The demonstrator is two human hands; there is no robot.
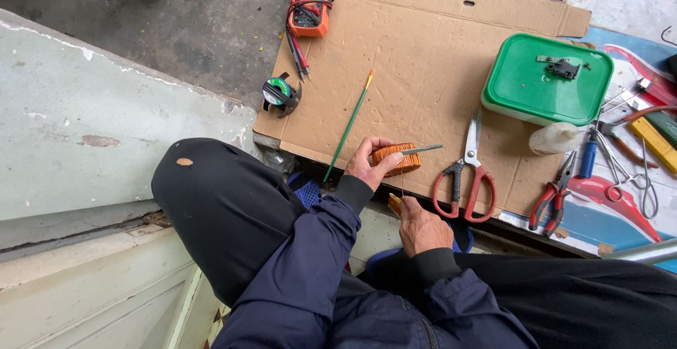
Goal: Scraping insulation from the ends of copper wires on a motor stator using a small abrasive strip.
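Observation:
My left hand [368, 163] grips an orange copper wire coil [396, 158] over the near edge of a flat cardboard sheet [423, 60]. A thin grey metal strip [422, 150] sticks out of the coil to the right. Just below, my right hand [421, 226] is closed around a small brownish piece [394, 203], with a fine thread running up from it toward the coil. Both arms wear dark blue sleeves, and my knee in black trousers is at the left.
On the cardboard lie red-handled scissors [467, 177], a green-handled brush [350, 121], an orange multimeter [311, 0] with leads and a green-lidded box [546, 80]. Red pliers [553, 194], forceps and other tools lie to the right. A tape roll [279, 93] sits by the concrete step.

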